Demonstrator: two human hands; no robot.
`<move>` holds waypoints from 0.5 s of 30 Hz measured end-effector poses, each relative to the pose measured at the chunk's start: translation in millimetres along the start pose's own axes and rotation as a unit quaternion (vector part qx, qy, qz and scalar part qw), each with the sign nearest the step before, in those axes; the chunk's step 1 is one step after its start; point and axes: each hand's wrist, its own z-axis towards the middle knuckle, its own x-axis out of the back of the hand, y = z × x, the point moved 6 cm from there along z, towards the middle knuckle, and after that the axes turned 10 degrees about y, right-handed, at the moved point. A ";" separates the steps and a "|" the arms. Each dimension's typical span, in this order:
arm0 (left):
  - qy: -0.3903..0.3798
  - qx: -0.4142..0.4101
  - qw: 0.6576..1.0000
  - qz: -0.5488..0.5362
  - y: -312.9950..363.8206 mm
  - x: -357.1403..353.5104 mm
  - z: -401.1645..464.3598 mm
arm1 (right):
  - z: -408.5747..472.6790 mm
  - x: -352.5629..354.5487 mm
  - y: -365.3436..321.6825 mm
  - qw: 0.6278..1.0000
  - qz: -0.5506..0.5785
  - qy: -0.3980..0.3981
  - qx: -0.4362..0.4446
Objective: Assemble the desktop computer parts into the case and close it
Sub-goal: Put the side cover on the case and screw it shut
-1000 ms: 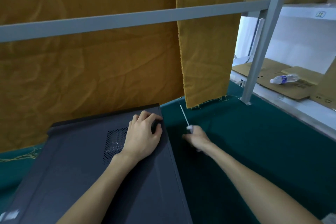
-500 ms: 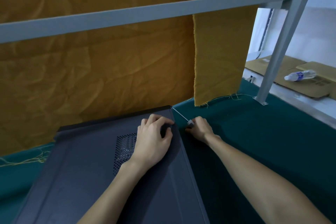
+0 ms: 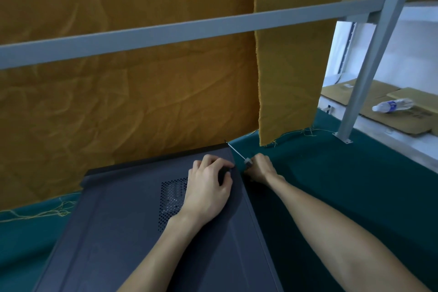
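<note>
A dark grey computer case [image 3: 123, 232] lies on its side on the green table cover [image 3: 343, 185], its side panel facing up with a perforated vent [image 3: 171, 197]. My left hand [image 3: 208, 187] rests on the panel near its far right corner, fingers curled around a dark recess at the panel's edge. My right hand [image 3: 260, 168] is just beside that corner, off the case, gripping a screwdriver [image 3: 235, 150]. The thin shaft points up and left, and its tip lies at the case's far right corner. The handle is hidden inside my fist.
Wrinkled yellow cloth [image 3: 118, 102] hangs right behind the case. A grey metal bar [image 3: 166, 33] crosses overhead and a grey post [image 3: 365, 73] stands at the table's right edge. Beyond it, a plastic water bottle [image 3: 392, 105] lies on flattened cardboard [image 3: 403, 123].
My right hand moved left toward the case, and the screwdriver shaft swung over so its tip reaches the far right corner. My left hand stayed on the panel.
</note>
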 end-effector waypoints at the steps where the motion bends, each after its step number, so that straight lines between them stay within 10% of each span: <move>1: -0.001 -0.001 1.000 -0.001 0.1 0.0 0.1 | -1.3 0.5 0.4 1.000 0.009 0.004 -0.005; 8: -0.002 -0.006 1.000 -0.019 -0.7 0.4 0.8 | -33.2 32.0 -7.1 0.961 0.255 0.017 -0.105; 15: 0.033 0.066 0.920 -0.386 19.3 24.6 -0.8 | -120.2 87.1 -74.5 0.814 0.542 -0.203 -0.058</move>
